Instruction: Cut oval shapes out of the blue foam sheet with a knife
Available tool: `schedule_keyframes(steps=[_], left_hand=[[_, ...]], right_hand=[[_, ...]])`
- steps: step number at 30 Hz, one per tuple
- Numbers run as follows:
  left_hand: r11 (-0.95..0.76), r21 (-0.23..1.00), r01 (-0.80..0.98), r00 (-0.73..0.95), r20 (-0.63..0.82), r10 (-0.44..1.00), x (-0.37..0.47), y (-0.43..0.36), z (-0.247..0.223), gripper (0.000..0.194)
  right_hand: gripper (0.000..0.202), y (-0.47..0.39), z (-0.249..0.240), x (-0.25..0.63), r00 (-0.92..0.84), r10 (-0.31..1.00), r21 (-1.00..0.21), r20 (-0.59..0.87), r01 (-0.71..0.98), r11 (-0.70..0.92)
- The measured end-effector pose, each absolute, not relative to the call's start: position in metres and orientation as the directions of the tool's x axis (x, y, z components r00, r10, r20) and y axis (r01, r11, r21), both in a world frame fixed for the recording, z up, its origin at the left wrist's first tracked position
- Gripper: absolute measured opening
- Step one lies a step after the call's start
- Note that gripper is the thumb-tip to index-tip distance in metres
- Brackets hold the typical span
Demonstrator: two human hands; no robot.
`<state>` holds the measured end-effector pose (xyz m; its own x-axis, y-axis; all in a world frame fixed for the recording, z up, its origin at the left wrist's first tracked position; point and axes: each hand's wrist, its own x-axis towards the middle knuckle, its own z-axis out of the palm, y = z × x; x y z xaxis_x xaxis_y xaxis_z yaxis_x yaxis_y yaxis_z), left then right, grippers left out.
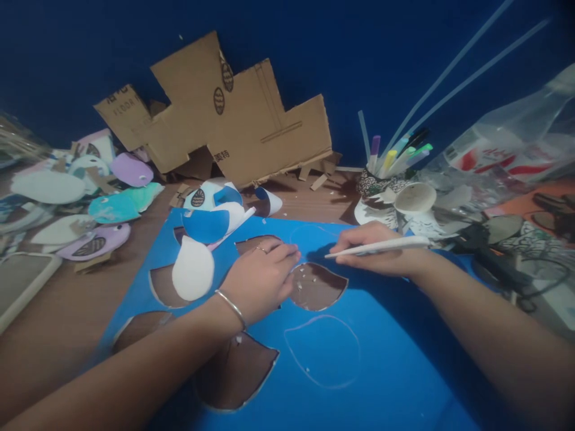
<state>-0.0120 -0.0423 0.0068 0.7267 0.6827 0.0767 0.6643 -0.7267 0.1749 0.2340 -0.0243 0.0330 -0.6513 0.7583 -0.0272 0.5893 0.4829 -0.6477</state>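
A blue board (386, 359) lies on the table, with several leaf-shaped holes (317, 287) cut through it. My left hand (260, 278) rests on the board beside one hole, fingers extended and lying flat. In my right hand (377, 251) is a slim white craft knife (395, 243), its thin tip pointing left, just above the board. A pale drop-shaped outline (323, 352) is drawn on the blue surface; another faint line runs near the far edge. A white drop-shaped cutout (193, 269) lies partly over a hole on the left.
Blue and white cutouts (206, 224) are piled at the board's far edge. Painted fish-like shapes (121, 203) cover the table's left side. Cardboard (265, 126) leans against the blue wall. Markers stand in a patterned holder (377, 181); a plastic bag (503, 143) lies at the right.
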Motion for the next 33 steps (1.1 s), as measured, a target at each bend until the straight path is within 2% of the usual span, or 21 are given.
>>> schedule_keyframes(steps=[8,25,33], left_hand=[[-0.727,0.187,0.66,0.732,0.052,0.679,-0.014,-0.042,0.005,0.037],[-0.749,0.178,0.638,0.742,0.12,0.66,-0.015,-0.042,0.005,0.036],[-0.74,0.18,0.648,0.735,0.108,0.67,-0.014,-0.043,0.003,0.037]], right_hand=[[0.021,-0.021,0.037,0.237,-0.671,0.739,-0.639,-0.053,0.592,0.491],[0.02,-0.011,0.045,0.242,-0.711,0.694,-0.639,-0.113,0.587,0.497],[0.015,-0.005,0.042,0.249,-0.731,0.672,-0.649,-0.124,0.571,0.502]])
